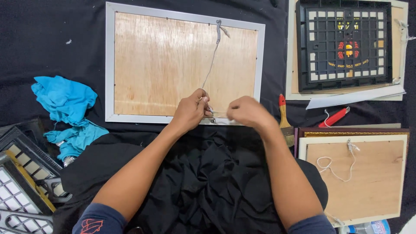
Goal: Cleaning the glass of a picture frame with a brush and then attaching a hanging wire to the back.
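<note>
Head view looked straight down on a surface draped in black cloth (52, 26), with a large picture frame (109, 65) lying face down at its middle, plywood back up inside a silver border. A thin cord (212, 60) ran from a fixing near the top edge of that back down to the bottom edge, where both hands met.

By the look of it, the step in hand was fastening the cord's lower end to the frame's bottom rail. The left hand (190, 110) was closed, its grip pinching the cord just above the rail. The right hand (246, 112) was curled shut just beside it, knuckles up; what its grip held could not be seen, though a pale bit of cord or fixing showed between the two hands. The next move would probably call for keeping the cord taut while small, close finger work secured it at the rail, and care not to let the frame slide on the cloth.

Around them lay a second wood-backed frame (401, 177) at lower right with its own loose cord, a black grid panel (344, 43) resting on another frame at upper right, a crumpled blue cloth (65, 99) to the left, a red-handled paintbrush (284, 119) just right of the right hand, and a red tool (334, 117) beyond it.
</note>
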